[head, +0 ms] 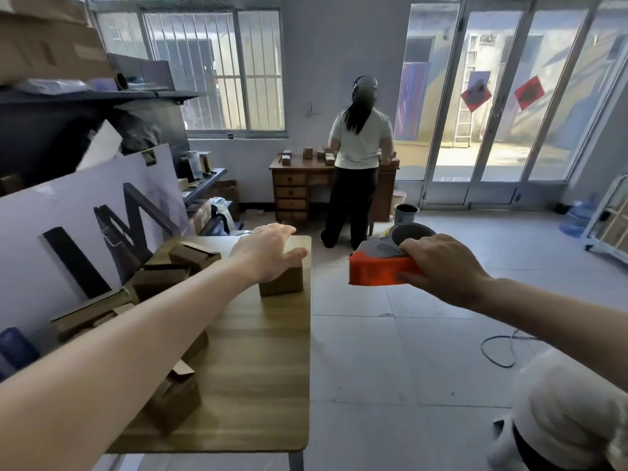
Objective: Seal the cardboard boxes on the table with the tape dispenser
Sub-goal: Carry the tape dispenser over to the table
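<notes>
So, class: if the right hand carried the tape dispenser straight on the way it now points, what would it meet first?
Probably the cardboard box under the left hand: the right hand aims the tape dispenser leftward at it. Depth is unclear.

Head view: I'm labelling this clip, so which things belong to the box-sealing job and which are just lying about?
Job: tape dispenser in the right hand; cardboard box under the left hand; other cardboard boxes; wooden table.
Lying about: lettered white board; floor cable; grey bin; water jug.
</notes>
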